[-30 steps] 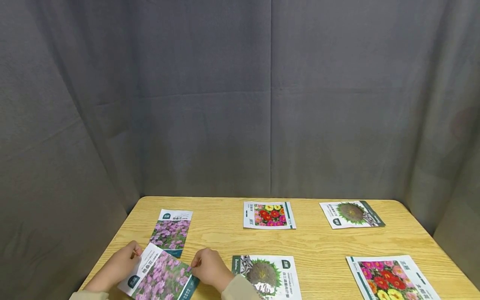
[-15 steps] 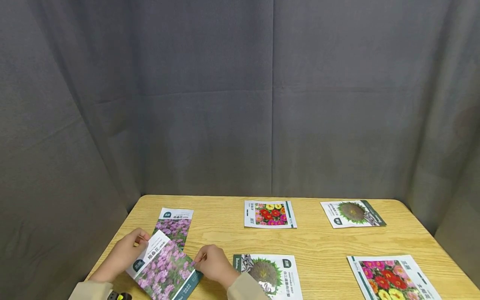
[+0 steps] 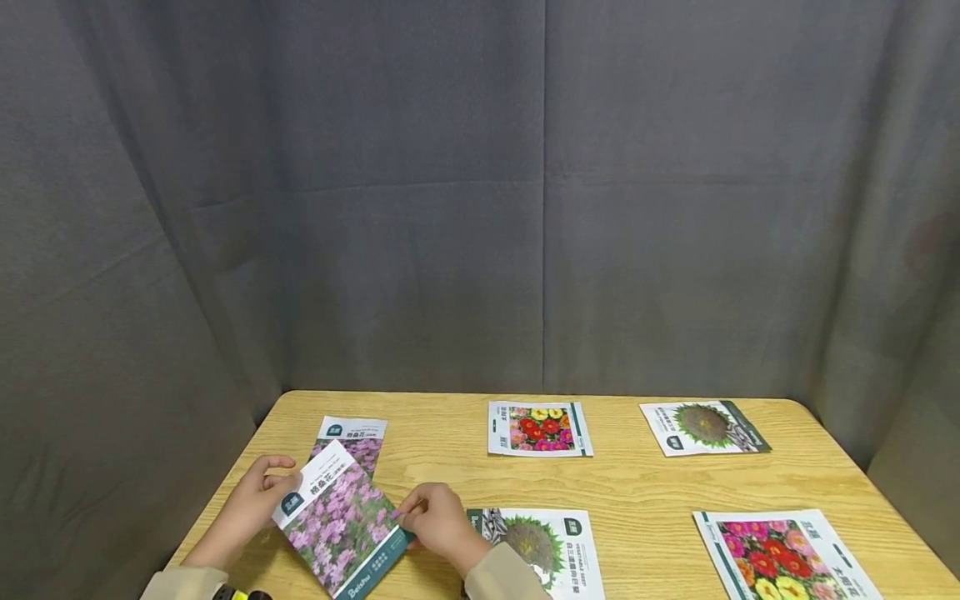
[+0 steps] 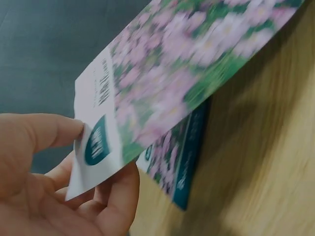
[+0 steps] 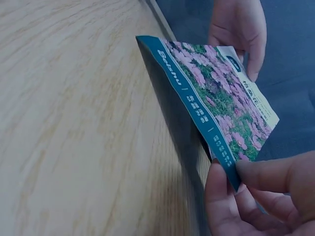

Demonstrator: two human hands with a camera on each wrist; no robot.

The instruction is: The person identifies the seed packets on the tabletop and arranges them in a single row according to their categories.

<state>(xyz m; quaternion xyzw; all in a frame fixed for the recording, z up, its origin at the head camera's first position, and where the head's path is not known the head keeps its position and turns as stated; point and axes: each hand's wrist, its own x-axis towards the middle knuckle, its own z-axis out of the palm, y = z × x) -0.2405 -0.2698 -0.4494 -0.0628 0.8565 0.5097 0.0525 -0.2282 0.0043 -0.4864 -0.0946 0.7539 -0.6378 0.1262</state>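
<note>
A seed packet with pink flowers is held tilted above the table's left side by both hands. My left hand grips its white end, thumb on the front and fingers behind, as the left wrist view shows. At the green-banded end, my right hand pinches a corner between thumb and fingers, seen closely in the right wrist view. Behind it a second pink-flower packet lies on the table, its lower part covered by the held one. Beside my right hand lies a sunflower packet, partly hidden by the sleeve.
Towards the back of the wooden table lies a packet with red and yellow flowers. Another sunflower packet is at the back right. A larger multicoloured-flower packet lies front right. Grey curtains surround the table.
Both hands have raised the held packet and shifted it slightly right and away from me, turning it more upright. It now covers more of the packet behind. The other packets have stayed put.
</note>
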